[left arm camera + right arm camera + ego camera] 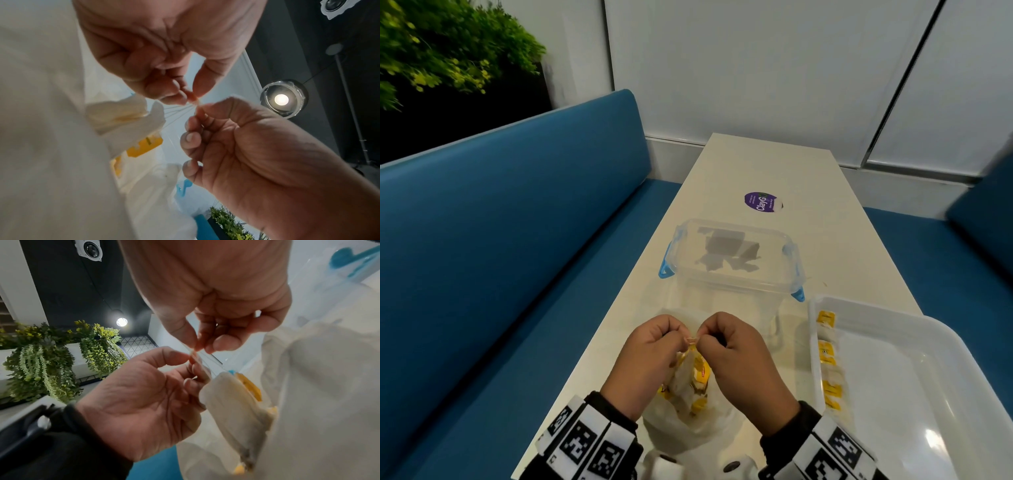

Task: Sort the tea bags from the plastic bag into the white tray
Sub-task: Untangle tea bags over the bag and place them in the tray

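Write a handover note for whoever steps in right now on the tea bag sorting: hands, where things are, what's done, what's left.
Left hand and right hand: both pinch the top of the plastic bag, held over the table's near end.
Bag: still holds a bunch of tea bags.
Done: a few tea bags lie along the left edge of the white tray.
Left: open the bag, move the rest over.

White table (835, 219) carries clear lidded container (729, 270), white tray (812, 329) (right), purple sticker (762, 202).

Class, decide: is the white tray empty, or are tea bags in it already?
Not empty: yellow-tagged tea bags lie along the white tray's left wall.
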The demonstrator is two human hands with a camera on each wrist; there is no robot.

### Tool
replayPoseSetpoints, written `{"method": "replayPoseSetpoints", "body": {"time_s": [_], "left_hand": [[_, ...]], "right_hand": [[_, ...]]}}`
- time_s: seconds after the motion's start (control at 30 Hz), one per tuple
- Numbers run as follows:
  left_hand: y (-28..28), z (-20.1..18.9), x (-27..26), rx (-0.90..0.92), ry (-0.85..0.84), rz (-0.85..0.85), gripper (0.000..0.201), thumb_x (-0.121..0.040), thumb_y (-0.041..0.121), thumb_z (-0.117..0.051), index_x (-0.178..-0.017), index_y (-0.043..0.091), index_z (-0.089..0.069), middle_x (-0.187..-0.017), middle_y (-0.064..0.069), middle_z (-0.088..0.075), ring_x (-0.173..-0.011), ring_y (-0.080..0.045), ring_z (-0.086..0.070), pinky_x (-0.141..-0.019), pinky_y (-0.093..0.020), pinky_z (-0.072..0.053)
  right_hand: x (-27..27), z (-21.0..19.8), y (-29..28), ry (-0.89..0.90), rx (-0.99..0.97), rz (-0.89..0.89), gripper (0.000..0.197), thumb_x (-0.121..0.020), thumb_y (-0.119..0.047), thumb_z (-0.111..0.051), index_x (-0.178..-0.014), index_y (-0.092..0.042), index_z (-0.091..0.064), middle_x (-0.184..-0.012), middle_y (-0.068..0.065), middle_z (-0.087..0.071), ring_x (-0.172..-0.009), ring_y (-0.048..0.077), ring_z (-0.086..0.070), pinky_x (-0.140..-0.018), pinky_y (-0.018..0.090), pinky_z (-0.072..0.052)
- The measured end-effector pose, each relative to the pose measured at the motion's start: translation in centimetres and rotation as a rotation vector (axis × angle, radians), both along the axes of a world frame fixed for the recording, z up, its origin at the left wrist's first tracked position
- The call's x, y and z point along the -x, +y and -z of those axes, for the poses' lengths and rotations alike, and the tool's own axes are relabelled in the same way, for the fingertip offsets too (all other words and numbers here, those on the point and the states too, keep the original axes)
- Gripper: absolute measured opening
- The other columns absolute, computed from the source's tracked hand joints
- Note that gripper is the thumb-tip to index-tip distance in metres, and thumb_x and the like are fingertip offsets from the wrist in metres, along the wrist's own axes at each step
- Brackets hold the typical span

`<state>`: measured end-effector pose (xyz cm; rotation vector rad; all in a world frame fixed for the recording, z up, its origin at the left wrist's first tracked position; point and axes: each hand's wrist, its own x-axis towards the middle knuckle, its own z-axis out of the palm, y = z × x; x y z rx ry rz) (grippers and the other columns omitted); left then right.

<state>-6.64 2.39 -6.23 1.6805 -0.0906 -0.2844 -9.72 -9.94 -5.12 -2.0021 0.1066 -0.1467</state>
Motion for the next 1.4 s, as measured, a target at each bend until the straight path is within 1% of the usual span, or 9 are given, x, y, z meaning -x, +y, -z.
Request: {"method": "replayPoseSetpoints", "body": {"time_s": [0.13,0.27,0.37,0.5,0.73,0.9,1.0,1.2,1.4], "left_hand": [[0.3,0.0,-0.3,0.005,-0.112,0.014,0.014,-0.083,0.005,-0.061,-0.072,-0.004,-0.061,-0.060,-0.002,-0.052,-0.053,-0.004,-0.045,-0.052,-0.013,-0.040],[0.4,0.1,-0.7,-0.031,-0.167,0.023,0.013,-0.083,0.005,-0.062,-0.072,0.000,-0.063,-0.057,0.007,-0.054,-0.056,-0.004,-0.048,-0.055,-0.013,-0.041],[0.4,0.0,-0.6,-0.005,-0.088,0.047,0.017,-0.089,0.007,-0.054,-0.073,0.005,-0.060,-0.051,0.010,-0.048,-0.049,-0.003,-0.042,-0.048,-0.012,-0.038],[0.7,-0.4,-0.5,0.107,0.084,0.085,0.025,-0.095,0.011,-0.043,-0.074,0.007,-0.056,-0.053,0.001,-0.039,-0.046,-0.007,-0.035,-0.043,-0.015,-0.029],[0.3,-0.1,-0.5,0.113,0.111,0.006,0.022,-0.093,0.007,-0.042,-0.074,0.006,-0.053,-0.050,0.000,-0.037,-0.045,-0.010,-0.032,-0.044,-0.019,-0.028],[0.2,0.1,-0.2,0.148,0.085,-0.051,0.023,-0.091,0.000,-0.043,-0.069,0.007,-0.050,-0.065,-0.012,-0.043,-0.047,-0.011,-0.031,-0.046,-0.022,-0.029],[0.3,0.1,-0.3,0.164,0.092,-0.056,0.024,-0.090,-0.001,-0.043,-0.068,0.008,-0.048,-0.070,-0.014,-0.044,-0.046,-0.010,-0.030,-0.043,-0.020,-0.028],[0.2,-0.5,-0.2,0.318,0.193,-0.055,0.022,-0.091,-0.002,-0.037,-0.072,0.007,-0.041,-0.060,-0.003,-0.058,-0.040,-0.006,-0.031,-0.036,-0.015,-0.024],[0.9,-0.6,-0.5,0.046,0.055,0.021,0.012,-0.086,-0.005,-0.053,-0.087,0.005,-0.058,-0.052,0.003,-0.045,-0.037,-0.001,-0.037,-0.038,-0.012,-0.030]], "right_hand": [[0.0,0.0,-0.2,-0.039,0.015,-0.013,0.012,-0.084,-0.013,-0.057,-0.073,-0.012,-0.057,-0.063,-0.007,-0.049,-0.057,0.001,-0.043,-0.054,0.013,-0.038],[0.0,0.0,-0.3,-0.062,0.048,-0.012,0.016,-0.084,-0.013,-0.057,-0.068,-0.018,-0.055,-0.066,-0.007,-0.052,-0.060,0.000,-0.045,-0.058,0.014,-0.039],[0.1,0.3,-0.3,-0.057,0.039,0.007,0.017,-0.082,-0.010,-0.057,-0.067,-0.018,-0.055,-0.065,-0.006,-0.052,-0.060,0.003,-0.045,-0.057,0.014,-0.039],[0.1,0.6,-0.2,-0.030,0.035,0.036,0.019,-0.081,-0.009,-0.055,-0.065,-0.019,-0.054,-0.066,-0.006,-0.052,-0.061,0.006,-0.045,-0.058,0.017,-0.039],[0.2,0.6,-0.4,-0.025,-0.002,0.052,0.021,-0.081,-0.008,-0.054,-0.063,-0.020,-0.052,-0.065,-0.005,-0.051,-0.061,0.006,-0.044,-0.057,0.014,-0.037],[0.4,1.3,0.0,0.007,0.029,0.053,0.017,-0.078,-0.017,-0.054,-0.062,-0.022,-0.053,-0.063,-0.007,-0.052,-0.062,0.007,-0.046,-0.064,0.027,-0.043],[0.4,1.7,0.2,0.002,0.019,0.080,0.011,-0.068,-0.030,-0.048,-0.058,-0.026,-0.051,-0.060,-0.009,-0.052,-0.060,0.006,-0.046,-0.065,0.029,-0.044],[0.4,1.8,0.2,-0.003,0.042,0.111,0.011,-0.065,-0.033,-0.044,-0.059,-0.028,-0.052,-0.063,-0.017,-0.054,-0.060,0.006,-0.047,-0.077,0.042,-0.047],[0.7,1.4,0.1,-0.034,0.065,0.125,0.009,-0.065,-0.031,-0.043,-0.057,-0.027,-0.048,-0.064,-0.016,-0.053,-0.062,0.005,-0.047,-0.084,0.048,-0.046]]}}
